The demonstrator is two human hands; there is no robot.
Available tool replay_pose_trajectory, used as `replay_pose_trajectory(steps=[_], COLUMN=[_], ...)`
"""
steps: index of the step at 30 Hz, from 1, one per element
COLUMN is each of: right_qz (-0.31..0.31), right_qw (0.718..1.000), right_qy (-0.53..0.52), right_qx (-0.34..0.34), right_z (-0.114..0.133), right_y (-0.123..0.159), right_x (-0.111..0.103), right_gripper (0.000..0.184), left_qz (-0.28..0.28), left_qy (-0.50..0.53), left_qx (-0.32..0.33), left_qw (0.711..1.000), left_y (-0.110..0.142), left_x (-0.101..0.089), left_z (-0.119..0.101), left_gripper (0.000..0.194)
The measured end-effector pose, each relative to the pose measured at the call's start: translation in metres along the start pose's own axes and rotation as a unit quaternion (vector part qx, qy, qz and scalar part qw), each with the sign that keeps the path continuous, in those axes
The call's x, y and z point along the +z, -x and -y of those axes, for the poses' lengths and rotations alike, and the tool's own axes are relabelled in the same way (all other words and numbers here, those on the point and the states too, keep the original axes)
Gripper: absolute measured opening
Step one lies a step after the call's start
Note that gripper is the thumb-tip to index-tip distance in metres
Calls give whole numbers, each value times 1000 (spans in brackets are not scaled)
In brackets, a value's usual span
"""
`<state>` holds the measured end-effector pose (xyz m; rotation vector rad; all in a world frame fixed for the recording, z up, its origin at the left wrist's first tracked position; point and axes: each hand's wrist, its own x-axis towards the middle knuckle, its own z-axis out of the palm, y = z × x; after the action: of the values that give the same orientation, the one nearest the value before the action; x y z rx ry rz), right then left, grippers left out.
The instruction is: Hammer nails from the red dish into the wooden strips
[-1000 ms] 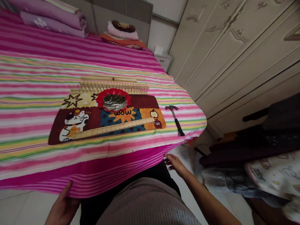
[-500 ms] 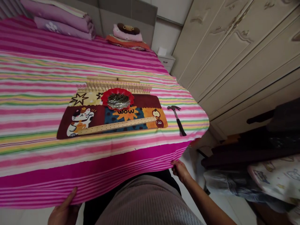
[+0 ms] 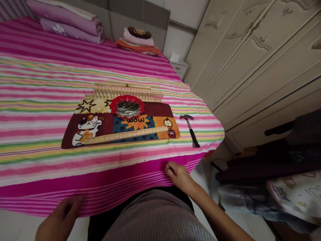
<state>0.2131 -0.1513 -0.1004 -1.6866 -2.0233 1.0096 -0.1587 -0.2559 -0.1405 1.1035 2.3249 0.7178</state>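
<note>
Holds right hand [image 3: 181, 175] curled closed over magenta bedsheet [image 3: 105, 180], left hand [image 3: 60, 216] at its hem (cannot tell if gripping).

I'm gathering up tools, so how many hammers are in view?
1: the hammer lies on the striped cloth, right of the printed mat and beyond the right hand. Others could be hidden.

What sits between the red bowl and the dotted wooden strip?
Just the printed mat shows between the red bowl and wooden strip in the head view.
</note>
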Motion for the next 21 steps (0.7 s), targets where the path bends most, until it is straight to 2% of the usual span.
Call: replay_pose_trajectory(steps=[1, 3, 5, 7, 10, 12, 21], right_qz=[-6, -12, -10, -11, -20, -24, -13], right_qw=[999, 993, 984, 975, 966, 961, 948], right_qy=[21, 62, 101, 138, 183, 202, 222], right_qx=[-38, -103, -149, -172, -182, -188, -228], right_z=[12, 29, 37, 36, 28, 23, 9], right_y=[-13, -38, -59, -73, -81, -81, -81], right_x=[6, 19, 34, 47, 60, 66, 76], right_gripper=[15, 14, 14, 13, 13, 13, 17], left_qz=[-23, -68, -96, -119, -171, -187, -170], left_qy=[-29, -33, -35, -51, -90, -95, -102], left_qx=[26, 145, 281, 348, 369, 379, 374], left_qw=[999, 987, 954, 929, 909, 901, 906], left_y=[-9, -24, -33, -37, -38, -37, -36], left_x=[-2, 6, 24, 46, 70, 76, 74], left_z=[-17, -51, -76, -87, -82, -77, -77], left_gripper=[31, 32, 32, 28, 24, 21, 19])
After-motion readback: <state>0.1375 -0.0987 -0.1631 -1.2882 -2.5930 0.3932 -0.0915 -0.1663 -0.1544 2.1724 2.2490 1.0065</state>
